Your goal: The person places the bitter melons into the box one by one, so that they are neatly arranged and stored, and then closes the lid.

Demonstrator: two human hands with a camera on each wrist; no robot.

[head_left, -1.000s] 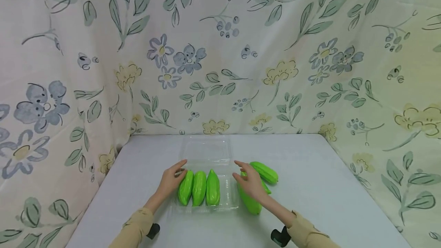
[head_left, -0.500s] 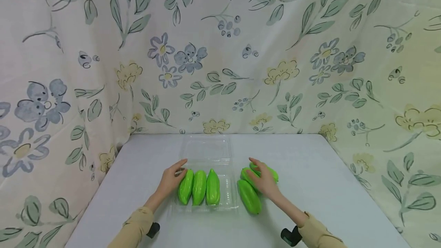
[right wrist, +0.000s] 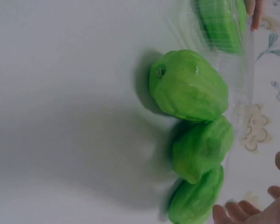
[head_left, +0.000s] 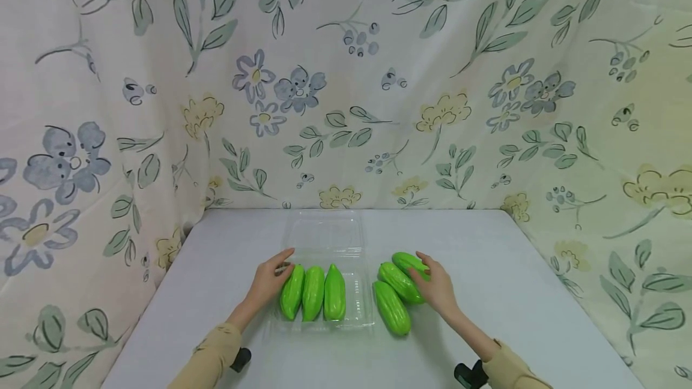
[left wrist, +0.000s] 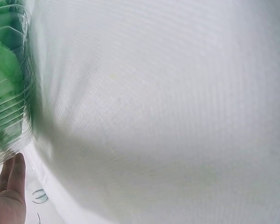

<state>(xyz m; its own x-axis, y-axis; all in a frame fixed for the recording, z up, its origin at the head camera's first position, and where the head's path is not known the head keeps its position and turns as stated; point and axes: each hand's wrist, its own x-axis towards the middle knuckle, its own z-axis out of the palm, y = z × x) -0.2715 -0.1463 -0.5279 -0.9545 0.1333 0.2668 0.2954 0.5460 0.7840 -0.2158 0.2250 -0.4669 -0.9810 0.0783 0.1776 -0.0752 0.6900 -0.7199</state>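
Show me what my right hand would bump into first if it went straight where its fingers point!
Probably the farthest loose green vegetable, just ahead of your right hand. I can't tell how high your hand is, though, so it might pass over it.

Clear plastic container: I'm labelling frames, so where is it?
In the head view, the clear plastic container lies open on the table, between the left hand at its left and three loose green vegetables at its right.
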